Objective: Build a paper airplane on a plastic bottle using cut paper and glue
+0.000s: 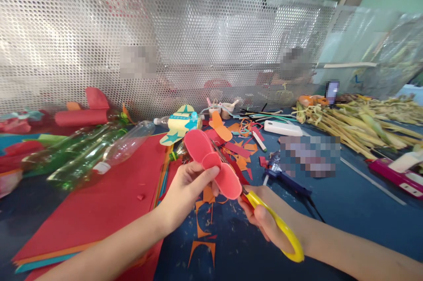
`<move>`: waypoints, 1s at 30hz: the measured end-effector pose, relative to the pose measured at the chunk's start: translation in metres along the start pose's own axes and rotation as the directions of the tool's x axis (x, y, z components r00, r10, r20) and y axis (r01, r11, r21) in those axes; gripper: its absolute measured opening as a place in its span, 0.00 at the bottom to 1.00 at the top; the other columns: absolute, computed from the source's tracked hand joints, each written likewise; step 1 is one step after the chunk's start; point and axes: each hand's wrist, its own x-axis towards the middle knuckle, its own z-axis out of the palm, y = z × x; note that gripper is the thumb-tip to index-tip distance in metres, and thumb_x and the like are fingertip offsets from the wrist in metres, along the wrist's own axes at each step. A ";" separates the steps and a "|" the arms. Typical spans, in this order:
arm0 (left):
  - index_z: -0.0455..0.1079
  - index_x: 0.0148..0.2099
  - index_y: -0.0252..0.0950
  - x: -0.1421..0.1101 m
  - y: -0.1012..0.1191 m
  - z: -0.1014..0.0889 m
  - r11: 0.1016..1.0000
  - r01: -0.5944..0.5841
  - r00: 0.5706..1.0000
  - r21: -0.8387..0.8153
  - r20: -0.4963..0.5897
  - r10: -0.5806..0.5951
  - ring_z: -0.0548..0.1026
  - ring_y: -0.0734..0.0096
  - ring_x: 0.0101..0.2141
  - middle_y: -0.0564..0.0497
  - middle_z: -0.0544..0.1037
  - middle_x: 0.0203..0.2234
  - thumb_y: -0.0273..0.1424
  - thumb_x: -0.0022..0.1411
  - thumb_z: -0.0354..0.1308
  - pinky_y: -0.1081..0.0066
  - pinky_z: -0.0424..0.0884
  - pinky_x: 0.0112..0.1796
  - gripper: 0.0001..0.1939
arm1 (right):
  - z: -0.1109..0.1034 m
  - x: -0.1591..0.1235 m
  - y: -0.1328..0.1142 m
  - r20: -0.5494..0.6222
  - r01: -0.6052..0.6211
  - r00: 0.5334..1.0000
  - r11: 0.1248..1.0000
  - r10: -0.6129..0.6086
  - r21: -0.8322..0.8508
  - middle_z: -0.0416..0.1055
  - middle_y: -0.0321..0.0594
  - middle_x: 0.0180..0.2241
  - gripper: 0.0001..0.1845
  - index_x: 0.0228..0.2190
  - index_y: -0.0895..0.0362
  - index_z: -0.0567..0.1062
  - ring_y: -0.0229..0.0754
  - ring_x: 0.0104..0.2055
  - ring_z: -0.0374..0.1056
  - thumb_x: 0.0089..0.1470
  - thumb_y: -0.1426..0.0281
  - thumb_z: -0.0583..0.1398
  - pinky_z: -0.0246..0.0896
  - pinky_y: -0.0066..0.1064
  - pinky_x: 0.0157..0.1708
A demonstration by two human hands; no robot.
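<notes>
My left hand (194, 184) pinches a red foam cutout (228, 180) at its middle, between thumb and fingers. The piece has two rounded lobes and a smaller round part at the centre. My right hand (264, 210) is closed around yellow-handled scissors (284, 232). Their blades point up and left, partly behind the cutout's lower right lobe; how far they are apart is hidden. Orange paper scraps (201, 254) lie on the dark blue table below my hands. A similar orange cutout (220, 126) lies just beyond.
Red sheets (132, 197) are stacked at left, with green plastic bottles (89, 157) behind. A decorated bottle (181, 122) lies farther back. At right are a blue glue gun (287, 179), a magenta power strip (396, 177) and dried husks (360, 126). A perforated metal screen (198, 43) stands behind.
</notes>
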 end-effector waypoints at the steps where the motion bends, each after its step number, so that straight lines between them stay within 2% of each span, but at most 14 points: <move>1: 0.75 0.25 0.35 0.000 0.000 0.000 1.000 -0.002 1.000 -0.003 -0.008 0.002 0.70 0.75 0.21 0.53 0.74 0.17 0.36 0.58 0.60 0.75 0.68 0.29 0.13 | 0.000 0.000 0.001 -0.003 0.011 1.000 1.000 -0.011 -0.006 0.48 0.28 0.16 0.36 0.22 0.54 0.54 0.31 0.16 0.45 0.48 0.34 0.35 0.41 0.25 0.14; 5: 0.74 0.25 0.35 0.000 0.001 0.000 1.000 -0.007 1.000 -0.016 -0.027 0.006 0.70 0.75 0.22 0.54 0.73 0.17 0.36 0.57 0.60 0.75 0.68 0.30 0.13 | 0.000 0.000 0.003 -0.006 0.025 1.000 0.999 -0.025 -0.020 0.48 0.28 0.16 0.35 0.22 0.53 0.54 0.31 0.16 0.44 0.50 0.36 0.35 0.41 0.26 0.14; 11: 0.74 0.24 0.35 0.001 0.002 0.001 1.000 -0.001 0.999 -0.016 -0.041 0.001 0.69 0.76 0.21 0.53 0.73 0.17 0.36 0.57 0.60 0.77 0.66 0.26 0.13 | 0.001 0.001 0.004 -0.013 0.029 0.999 0.999 -0.030 -0.027 0.47 0.28 0.15 0.35 0.21 0.53 0.54 0.31 0.16 0.45 0.50 0.36 0.35 0.40 0.26 0.15; 18: 0.73 0.24 0.35 0.001 0.002 -0.001 1.000 0.022 0.999 -0.009 -0.032 -0.023 0.68 0.75 0.21 0.54 0.71 0.15 0.37 0.57 0.60 0.75 0.66 0.29 0.14 | 0.000 0.000 0.003 -0.008 0.045 0.999 0.998 -0.045 -0.032 0.47 0.28 0.17 0.35 0.22 0.54 0.55 0.31 0.17 0.44 0.51 0.36 0.35 0.38 0.27 0.16; 24: 0.73 0.24 0.35 0.002 -0.002 -0.005 0.999 0.040 0.989 -0.024 -0.139 -0.043 0.64 0.78 0.19 0.56 0.70 0.17 0.38 0.52 0.63 0.76 0.62 0.24 0.12 | 0.004 -0.001 0.013 -0.057 0.085 0.994 0.994 -0.090 -0.073 0.51 0.31 0.20 0.34 0.21 0.55 0.54 0.32 0.20 0.45 0.53 0.38 0.37 0.39 0.29 0.19; 30: 0.70 0.21 0.35 0.003 -0.004 -0.006 0.997 0.046 0.982 -0.056 -0.181 -0.055 0.63 0.79 0.20 0.57 0.68 0.16 0.39 0.50 0.64 0.76 0.61 0.25 0.14 | 0.006 0.001 0.015 -0.055 0.037 0.998 0.996 -0.041 -0.077 0.47 0.27 0.16 0.35 0.21 0.54 0.54 0.31 0.17 0.43 0.50 0.36 0.36 0.36 0.28 0.18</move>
